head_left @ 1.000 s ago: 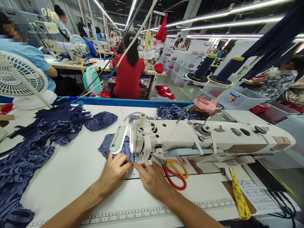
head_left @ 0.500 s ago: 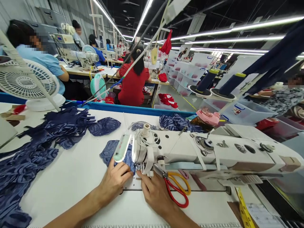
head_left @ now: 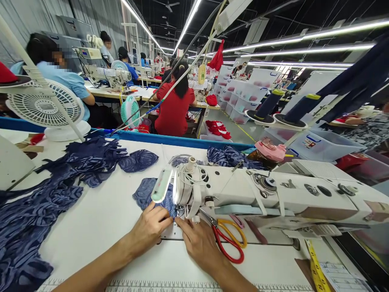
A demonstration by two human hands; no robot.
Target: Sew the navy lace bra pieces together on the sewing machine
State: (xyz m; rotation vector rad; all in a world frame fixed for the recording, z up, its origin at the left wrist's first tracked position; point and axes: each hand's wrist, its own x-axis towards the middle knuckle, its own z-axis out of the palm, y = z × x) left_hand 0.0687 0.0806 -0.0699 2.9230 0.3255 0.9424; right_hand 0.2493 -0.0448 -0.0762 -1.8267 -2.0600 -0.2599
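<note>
Both hands in tight at the needle end of the sewing machine [head_left: 237, 190], and the blue cloth [head_left: 144, 192] lies flat there on the worktop [head_left: 100, 215], its near edge running in beside the presser foot! The left hand [head_left: 153, 225] sits low at that edge, forefinger up on the cloth, thumb and fingers bunched together; whether that grip has a fold pinched, I can't say from here. Over to the right hand [head_left: 199, 241]: forefinger stretched out, tip at the cloth's corner and nearly meeting the left thumb, the other fingers partly hidden beneath the machine head, so its grip can't be made out either. A pale oblong guard [head_left: 162, 184] hangs above the cloth and covers part of it.

Just beside the right hand, scissors [head_left: 234, 243], one handle red, one yellow, blades pointing in toward the machine head! Out left, a big heap of darker blue pieces [head_left: 39, 211] sprawls down the worktop, with one dark piece [head_left: 138, 160] at its upper right end. Along the near edge runs a printed ruler [head_left: 164, 286]; at the right, a yellow tape measure [head_left: 316, 267] beside a written sheet [head_left: 340, 275]. Beyond the machine, a pink-lidded bottle [head_left: 269, 150].
</note>
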